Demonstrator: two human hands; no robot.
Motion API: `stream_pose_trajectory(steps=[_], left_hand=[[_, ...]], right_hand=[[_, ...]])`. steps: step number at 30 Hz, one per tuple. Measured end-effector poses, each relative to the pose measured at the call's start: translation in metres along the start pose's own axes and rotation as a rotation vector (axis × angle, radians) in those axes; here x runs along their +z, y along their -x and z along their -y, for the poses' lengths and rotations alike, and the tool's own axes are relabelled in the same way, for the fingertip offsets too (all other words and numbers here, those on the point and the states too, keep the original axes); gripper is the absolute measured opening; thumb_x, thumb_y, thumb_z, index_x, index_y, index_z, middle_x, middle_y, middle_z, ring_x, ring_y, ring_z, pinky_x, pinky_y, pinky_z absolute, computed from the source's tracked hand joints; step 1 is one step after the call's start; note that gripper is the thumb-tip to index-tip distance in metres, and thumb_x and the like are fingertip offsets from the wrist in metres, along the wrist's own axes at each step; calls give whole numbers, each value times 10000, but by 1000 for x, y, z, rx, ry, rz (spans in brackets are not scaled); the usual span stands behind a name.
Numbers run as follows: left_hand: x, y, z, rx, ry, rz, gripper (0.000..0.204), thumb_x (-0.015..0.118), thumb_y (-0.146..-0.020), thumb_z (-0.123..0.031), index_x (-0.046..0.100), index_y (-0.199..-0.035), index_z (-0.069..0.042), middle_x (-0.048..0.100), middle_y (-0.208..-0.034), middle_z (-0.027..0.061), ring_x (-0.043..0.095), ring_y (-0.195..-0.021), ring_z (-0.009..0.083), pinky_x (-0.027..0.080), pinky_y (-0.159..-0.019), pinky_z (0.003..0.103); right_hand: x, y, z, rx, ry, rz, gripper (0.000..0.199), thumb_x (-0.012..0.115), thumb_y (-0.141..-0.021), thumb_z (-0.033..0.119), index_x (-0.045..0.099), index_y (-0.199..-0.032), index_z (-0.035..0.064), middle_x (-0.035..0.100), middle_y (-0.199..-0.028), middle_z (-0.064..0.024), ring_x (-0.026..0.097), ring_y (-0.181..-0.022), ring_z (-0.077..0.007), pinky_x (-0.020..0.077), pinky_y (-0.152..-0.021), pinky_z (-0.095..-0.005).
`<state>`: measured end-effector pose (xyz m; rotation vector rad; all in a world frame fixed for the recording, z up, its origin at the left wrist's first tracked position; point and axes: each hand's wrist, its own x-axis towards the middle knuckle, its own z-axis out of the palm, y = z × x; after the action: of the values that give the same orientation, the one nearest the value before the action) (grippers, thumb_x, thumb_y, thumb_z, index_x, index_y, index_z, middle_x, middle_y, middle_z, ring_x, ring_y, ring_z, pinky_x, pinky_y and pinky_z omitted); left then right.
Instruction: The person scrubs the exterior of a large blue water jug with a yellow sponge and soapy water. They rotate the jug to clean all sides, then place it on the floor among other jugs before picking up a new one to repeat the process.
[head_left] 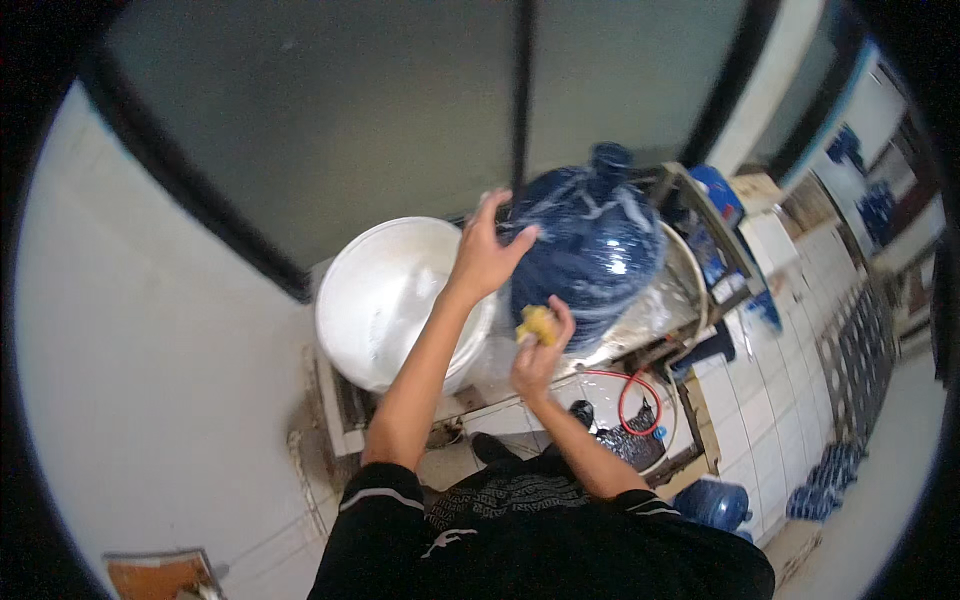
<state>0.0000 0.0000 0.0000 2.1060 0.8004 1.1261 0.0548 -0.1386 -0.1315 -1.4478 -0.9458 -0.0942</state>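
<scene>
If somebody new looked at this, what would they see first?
Probably the big shiny blue jug, streaked with white, just above and right of the picture's middle. Next might come the wide white tub to its left, partly behind the person's left arm. Then the bright yellow sponge in the right hand, in front of the jug's lower part.

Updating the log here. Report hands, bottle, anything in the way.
Left hand open by the blue bottle, contact unclear. Right hand gripping yellow sponge. Bottle streaked white. Possible obstruction: white tub close on bottle's left.
</scene>
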Motion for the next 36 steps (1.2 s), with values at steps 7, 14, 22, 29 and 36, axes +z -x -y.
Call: stream_pose_trajectory(steps=[7,14,22,29,36], left_hand=[[-150,110,62,-705,-784,-177,689,659,-819,-321,391,-1376,-17,291,-1469,279,223,-1387,437,111,-1112,624],[-154,138,91,-730,-542,-348,590,596,-782,-34,420,-1346,-29,350,-1431,250,448,-1229,434,398,-1019,448],[-161,143,90,-736,-516,-377,561,572,-714,72,510,-1261,-33,410,-1401,223,495,-1179,420,430,-987,448],[-156,143,101,-686,-498,-431,535,560,-708,67,548,-1229,-54,465,-1348,240,508,-1167,419,427,-982,441],[-153,128,91,-776,-733,-299,512,604,-803,-128,496,-1297,-54,330,-1464,217,292,-1360,409,181,-1090,622]], right_hand=[[123,-84,89,-396,248,851,280,557,-879,155,584,-1128,29,620,-1108,-160,601,-1029,-337,500,-834,-435],[268,-60,-79,-114,962,1569,356,537,-868,369,663,-1101,130,632,-1197,-137,609,-1105,-281,451,-964,-471],[265,39,-93,432,568,1892,412,517,-892,388,616,-1164,94,633,-1192,-139,632,-1053,-279,481,-935,-461],[291,0,-15,991,-190,1848,464,499,-914,404,575,-1219,63,634,-1187,-140,652,-1008,-276,508,-910,-452],[225,-175,73,758,-562,1592,477,478,-933,403,538,-1250,52,633,-1168,-143,658,-984,-270,534,-883,-430]])
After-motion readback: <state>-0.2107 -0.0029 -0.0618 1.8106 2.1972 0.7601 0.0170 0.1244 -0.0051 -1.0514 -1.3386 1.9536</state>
